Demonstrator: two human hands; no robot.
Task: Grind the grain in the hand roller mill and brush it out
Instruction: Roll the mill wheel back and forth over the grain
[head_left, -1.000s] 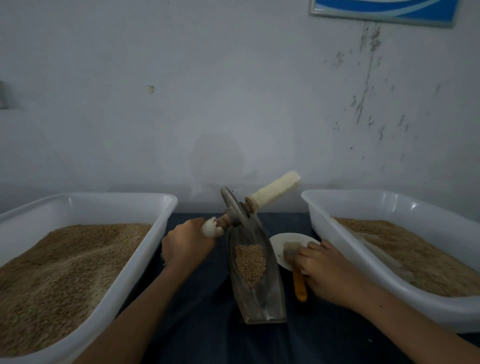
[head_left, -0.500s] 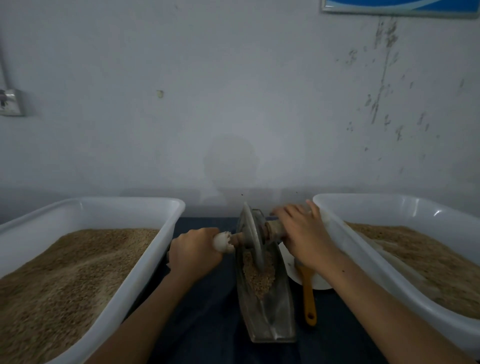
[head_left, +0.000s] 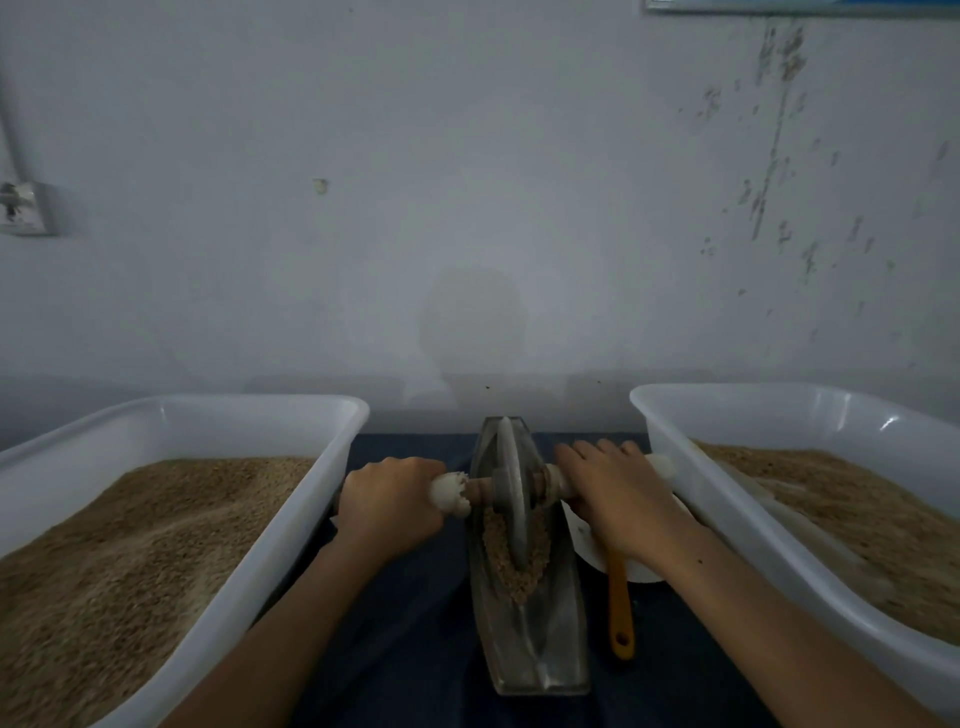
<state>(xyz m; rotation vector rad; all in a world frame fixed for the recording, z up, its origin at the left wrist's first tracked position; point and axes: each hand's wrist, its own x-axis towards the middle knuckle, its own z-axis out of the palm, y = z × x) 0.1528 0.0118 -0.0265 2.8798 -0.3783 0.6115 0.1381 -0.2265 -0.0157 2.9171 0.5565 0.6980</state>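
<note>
Now both hands clamp the roller's cross-axle: left hand (head_left: 389, 501) and right hand (head_left: 618, 496) flank the wheel (head_left: 506, 488) standing in the grain-filled trough (head_left: 530, 649), whose long axis runs away from the person, at lower centre.

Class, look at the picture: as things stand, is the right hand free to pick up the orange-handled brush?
Probably not at once. The right hand is wrapped over the roller handle, and its forearm lies across the brush. Once it lets go, the brush sits just beneath, with nothing else in the way.
</note>
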